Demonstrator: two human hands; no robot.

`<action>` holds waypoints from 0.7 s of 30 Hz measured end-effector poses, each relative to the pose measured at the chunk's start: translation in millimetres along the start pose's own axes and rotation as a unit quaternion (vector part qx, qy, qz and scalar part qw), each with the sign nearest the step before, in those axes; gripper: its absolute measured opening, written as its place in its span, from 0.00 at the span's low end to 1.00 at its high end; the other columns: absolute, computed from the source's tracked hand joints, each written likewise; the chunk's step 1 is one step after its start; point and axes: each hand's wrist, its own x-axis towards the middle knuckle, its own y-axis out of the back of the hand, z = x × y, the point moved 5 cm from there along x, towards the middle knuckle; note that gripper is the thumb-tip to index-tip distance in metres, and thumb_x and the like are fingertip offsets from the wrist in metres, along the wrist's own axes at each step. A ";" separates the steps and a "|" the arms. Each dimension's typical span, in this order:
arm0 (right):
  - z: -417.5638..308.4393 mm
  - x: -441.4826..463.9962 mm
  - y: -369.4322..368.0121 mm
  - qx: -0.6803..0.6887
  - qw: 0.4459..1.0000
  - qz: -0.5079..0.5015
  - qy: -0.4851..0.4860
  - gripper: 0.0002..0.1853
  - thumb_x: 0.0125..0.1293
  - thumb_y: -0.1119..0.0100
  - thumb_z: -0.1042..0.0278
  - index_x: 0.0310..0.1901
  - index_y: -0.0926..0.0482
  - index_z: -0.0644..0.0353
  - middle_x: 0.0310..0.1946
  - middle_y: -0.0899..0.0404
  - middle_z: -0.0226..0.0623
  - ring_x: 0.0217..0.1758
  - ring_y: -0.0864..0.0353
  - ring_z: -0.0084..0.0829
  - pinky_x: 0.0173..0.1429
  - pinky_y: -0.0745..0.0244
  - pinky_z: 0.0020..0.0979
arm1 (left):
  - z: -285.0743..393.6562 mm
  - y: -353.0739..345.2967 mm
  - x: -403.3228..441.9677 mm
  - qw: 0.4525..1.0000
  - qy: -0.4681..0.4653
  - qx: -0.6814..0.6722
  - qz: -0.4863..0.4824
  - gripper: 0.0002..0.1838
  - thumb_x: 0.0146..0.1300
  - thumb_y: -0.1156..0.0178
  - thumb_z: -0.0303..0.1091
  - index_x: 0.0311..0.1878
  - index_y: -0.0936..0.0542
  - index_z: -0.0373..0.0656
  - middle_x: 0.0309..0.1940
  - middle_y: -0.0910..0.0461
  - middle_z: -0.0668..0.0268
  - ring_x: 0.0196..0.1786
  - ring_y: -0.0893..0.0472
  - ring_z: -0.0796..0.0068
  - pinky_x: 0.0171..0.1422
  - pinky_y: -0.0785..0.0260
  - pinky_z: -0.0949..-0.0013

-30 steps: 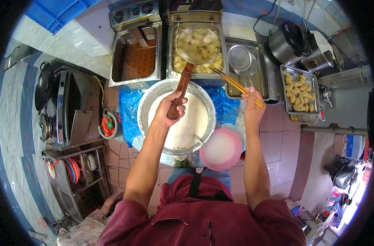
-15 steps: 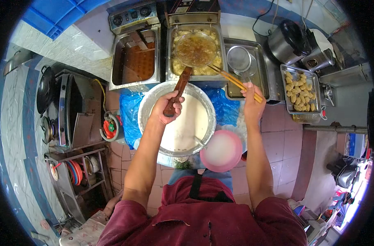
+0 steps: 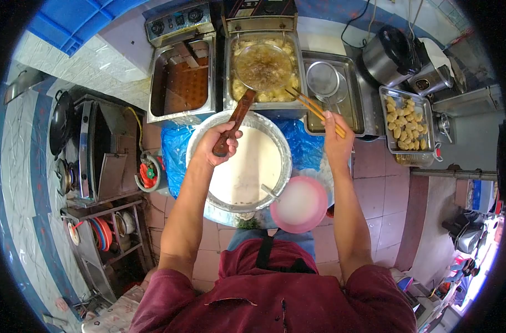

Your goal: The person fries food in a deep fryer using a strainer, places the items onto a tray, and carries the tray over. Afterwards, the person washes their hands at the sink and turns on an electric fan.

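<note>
My left hand (image 3: 222, 145) is wrapped round the dark wooden handle of a round mesh skimmer (image 3: 263, 66). The skimmer's head lies over the deep fryer (image 3: 228, 83), where pale fried pieces (image 3: 239, 89) float in bubbling oil around it. Long chopsticks (image 3: 314, 109) are gripped in my right hand (image 3: 339, 140), their tips slightly apart near the fryer's right front corner. Below my left hand stands a large metal pot (image 3: 289, 150) of creamy white batter (image 3: 247, 169), with a metal utensil handle (image 3: 270, 192) leaning at its rim.
A second fryer (image 3: 181, 86) with brown oil stands on the left. Right of the fryers, a tray (image 3: 350, 119) carries a round strainer (image 3: 322, 79). Farther right, another tray holds browned pieces (image 3: 405, 123). A pink basin (image 3: 318, 216) of whitish liquid sits beside the pot.
My left hand has shifted slightly left and the skimmer's head has moved a little left. My right hand has dropped slightly, and the chopstick tips have spread apart and moved right.
</note>
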 end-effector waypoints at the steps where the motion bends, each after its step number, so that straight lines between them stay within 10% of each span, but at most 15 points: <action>1: 1.0 0.5 -0.9 -0.011 1.000 -0.004 0.002 0.11 0.68 0.43 0.65 0.38 0.19 0.66 0.24 0.23 0.30 0.28 0.28 0.17 0.33 0.32 0.23 | 0.1 0.1 -0.4 1.000 0.003 0.002 -0.005 0.09 0.67 0.47 0.37 0.47 0.30 0.47 0.27 0.24 0.66 0.19 0.30 0.81 0.19 0.35 0.80; 21: 6.7 8.6 -0.9 -0.020 0.999 -0.010 -0.024 0.14 0.68 0.44 0.61 0.38 0.18 0.66 0.22 0.24 0.28 0.27 0.29 0.15 0.31 0.33 0.21 | 26.1 -11.6 -25.9 0.999 0.038 -0.015 -0.032 0.13 0.71 0.52 0.37 0.53 0.34 0.42 0.29 0.27 0.65 0.18 0.30 0.83 0.18 0.34 0.78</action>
